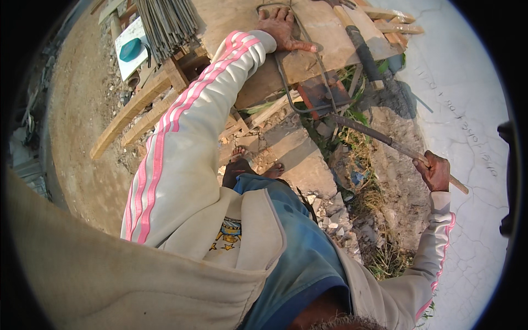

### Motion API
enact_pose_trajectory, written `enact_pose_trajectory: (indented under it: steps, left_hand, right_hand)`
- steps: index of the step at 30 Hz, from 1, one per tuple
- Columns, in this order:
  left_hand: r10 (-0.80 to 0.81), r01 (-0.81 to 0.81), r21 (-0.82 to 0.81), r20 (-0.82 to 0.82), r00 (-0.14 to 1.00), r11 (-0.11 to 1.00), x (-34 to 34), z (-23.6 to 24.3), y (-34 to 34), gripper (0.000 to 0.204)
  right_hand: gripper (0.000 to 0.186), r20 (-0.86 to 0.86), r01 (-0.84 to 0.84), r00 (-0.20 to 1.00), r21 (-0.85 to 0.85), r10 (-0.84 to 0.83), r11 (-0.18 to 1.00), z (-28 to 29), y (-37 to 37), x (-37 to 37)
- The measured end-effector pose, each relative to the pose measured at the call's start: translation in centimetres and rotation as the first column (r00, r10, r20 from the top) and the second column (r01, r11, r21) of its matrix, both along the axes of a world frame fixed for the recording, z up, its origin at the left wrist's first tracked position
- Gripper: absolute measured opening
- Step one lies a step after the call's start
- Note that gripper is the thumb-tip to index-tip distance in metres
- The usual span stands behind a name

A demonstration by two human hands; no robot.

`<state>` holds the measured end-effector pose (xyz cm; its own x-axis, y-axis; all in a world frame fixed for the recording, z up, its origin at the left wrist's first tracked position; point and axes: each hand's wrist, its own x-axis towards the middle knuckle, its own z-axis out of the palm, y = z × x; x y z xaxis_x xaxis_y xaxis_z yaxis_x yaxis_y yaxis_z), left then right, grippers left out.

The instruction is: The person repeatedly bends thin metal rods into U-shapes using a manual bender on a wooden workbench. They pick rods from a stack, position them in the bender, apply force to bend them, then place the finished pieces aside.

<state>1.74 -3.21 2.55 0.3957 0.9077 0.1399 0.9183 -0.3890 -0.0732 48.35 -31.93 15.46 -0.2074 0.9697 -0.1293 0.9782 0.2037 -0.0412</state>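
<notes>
Brown wooden tabletop (253,88) carries, over its near edge, a rectangular dark-steel loop (324,74) liable to swivel if the splayed left hand (279,32) slips, right hand (434,171) clenching a long brown rod (385,139).

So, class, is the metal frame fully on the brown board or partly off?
Partly off: the lower end of the metal frame juts past the brown board; the left hand is at the upper end.

Wall (467,77): pale, finely cracked, bearing dark handwriting, at right. Ground (77,115): brown earth at left; rubble (334,219) and dry grass (373,201) nearer the wall. Light: strong sun, distinct shadows.
</notes>
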Motion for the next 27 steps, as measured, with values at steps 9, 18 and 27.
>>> enact_pose_trajectory:
  steps: [9,18,27]
  left_hand:
    - [0.017,-0.017,-0.038,-0.001,1.000,0.999,0.1,0.9,-0.1,0.147]
    - [0.029,-0.029,-0.082,0.000,1.000,0.996,0.3,2.3,-0.6,0.144]
    - [0.008,-0.006,-0.073,0.032,0.999,0.997,0.1,1.2,-0.2,0.143]
  right_hand:
    - [0.055,-0.091,0.072,0.993,-0.031,-0.075,0.997,-2.8,-1.3,0.8]
    - [0.051,-0.074,0.114,0.992,0.100,-0.107,0.988,-4.2,-3.6,0.0]
    - [0.057,-0.060,0.215,0.976,0.086,-0.210,0.973,-4.5,-5.4,-0.8]
